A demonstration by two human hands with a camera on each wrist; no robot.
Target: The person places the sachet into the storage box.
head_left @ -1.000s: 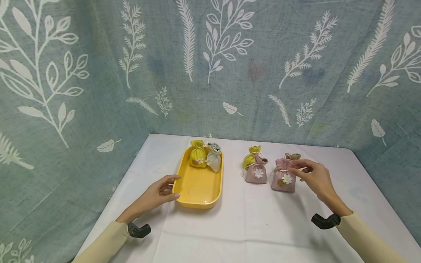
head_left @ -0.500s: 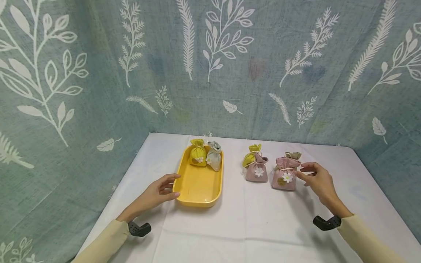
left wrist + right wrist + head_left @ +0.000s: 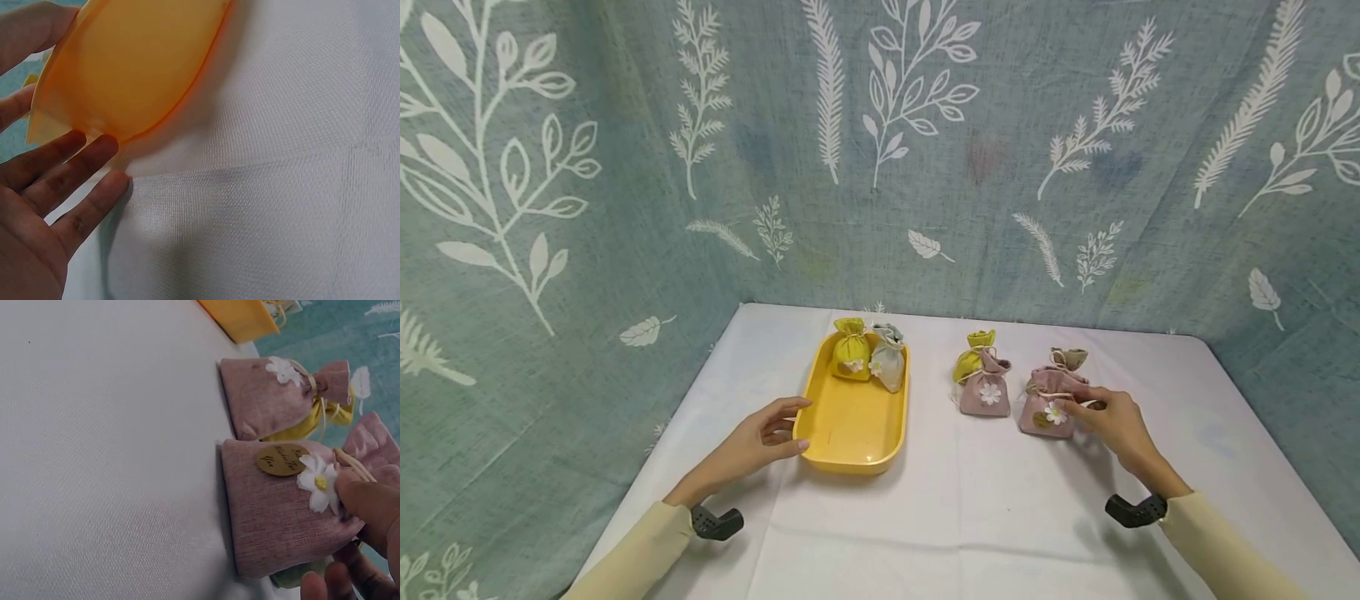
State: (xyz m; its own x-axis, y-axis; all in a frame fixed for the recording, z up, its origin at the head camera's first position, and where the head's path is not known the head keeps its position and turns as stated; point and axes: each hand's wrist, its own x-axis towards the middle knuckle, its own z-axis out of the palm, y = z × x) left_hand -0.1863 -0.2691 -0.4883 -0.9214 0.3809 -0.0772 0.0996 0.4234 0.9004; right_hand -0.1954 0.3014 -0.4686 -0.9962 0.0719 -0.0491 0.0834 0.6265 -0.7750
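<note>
My right hand [image 3: 1116, 421] pinches a pink drawstring pouch [image 3: 281, 515] near its tied neck, the thumb beside a white flower and a round brown tag. The pouch stands on the table, its top leaning toward the hand. Behind it is a greenish-brown pouch [image 3: 1069, 358], mostly hidden. To the left a second pink pouch [image 3: 987, 396] stands in front of a yellow-green pouch [image 3: 967, 365]. My left hand [image 3: 760, 442] holds the left rim of a yellow tray [image 3: 850, 423], several fingertips against its outer wall [image 3: 144, 69]. A yellow pouch [image 3: 852, 357] and a light grey pouch [image 3: 891, 365] lean at the tray's far end.
A white cloth [image 3: 940, 517] covers the table. A blue-green curtain [image 3: 925, 242] with white leaf prints hangs behind and along both sides. Each wrist wears a black camera strap [image 3: 718, 523].
My right hand first touched the pink pouch's top, drew back slightly to the right, then moved lower and left to pinch its neck. The pouch's top tilts right now; the left hand stays put.
</note>
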